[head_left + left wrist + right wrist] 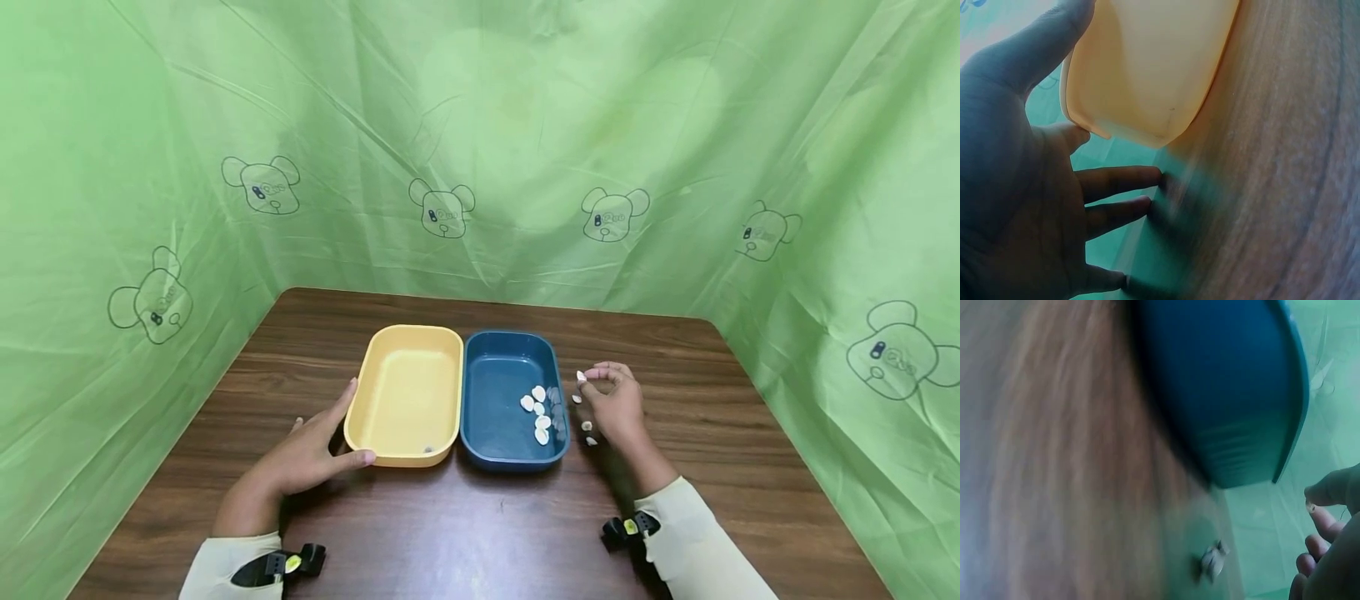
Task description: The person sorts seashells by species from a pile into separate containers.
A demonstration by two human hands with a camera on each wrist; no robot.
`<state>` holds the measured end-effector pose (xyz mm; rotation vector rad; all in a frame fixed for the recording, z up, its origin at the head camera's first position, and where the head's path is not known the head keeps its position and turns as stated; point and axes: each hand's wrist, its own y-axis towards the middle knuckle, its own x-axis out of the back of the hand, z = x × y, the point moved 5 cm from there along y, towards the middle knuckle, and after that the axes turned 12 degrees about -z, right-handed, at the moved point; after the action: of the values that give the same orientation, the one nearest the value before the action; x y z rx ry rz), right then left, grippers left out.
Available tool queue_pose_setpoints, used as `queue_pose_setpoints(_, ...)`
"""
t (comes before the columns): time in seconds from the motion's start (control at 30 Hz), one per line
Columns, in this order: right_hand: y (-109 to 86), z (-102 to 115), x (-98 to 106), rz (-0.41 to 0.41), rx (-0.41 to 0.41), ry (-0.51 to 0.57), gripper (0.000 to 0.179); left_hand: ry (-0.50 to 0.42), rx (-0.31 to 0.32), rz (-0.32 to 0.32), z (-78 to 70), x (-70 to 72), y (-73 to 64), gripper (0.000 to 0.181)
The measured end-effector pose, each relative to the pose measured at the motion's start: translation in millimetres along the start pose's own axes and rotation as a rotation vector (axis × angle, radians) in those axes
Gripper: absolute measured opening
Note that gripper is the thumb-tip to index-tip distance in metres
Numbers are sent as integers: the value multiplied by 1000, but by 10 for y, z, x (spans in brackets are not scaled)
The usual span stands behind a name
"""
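My left hand is spread against the left near corner of a yellow tray. Its thumb touches the near side and its index finger the left rim; in the left wrist view the other fingers reach straight down toward the table. Right of the blue tray, my right hand pinches a small white seashell between thumb and index finger, above the table. Several white seashells lie in the right part of the blue tray. A few loose shells are on the table below my right hand.
Both trays stand side by side on a dark brown wooden table. One small grey speck shows near the yellow tray's near end. Green cloth with printed mouse heads surrounds the table's back and sides.
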<state>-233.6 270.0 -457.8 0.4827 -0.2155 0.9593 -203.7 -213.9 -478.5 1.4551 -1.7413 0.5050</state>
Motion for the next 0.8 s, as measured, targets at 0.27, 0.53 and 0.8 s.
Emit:
queue_pose_setpoints(0.27,-77,282,-80,0,1,16,19,-1,8,-2,-14,-3,-8,120)
queue_pose_setpoints(0.53,-193,528,-253,49,38,82,17,1,8,-6,6,-3,-7,121)
queue_pose_setpoints(0.8,-317,668,-420,98,54,82,14,-1,-4,-10,-22,-4,-9,120)
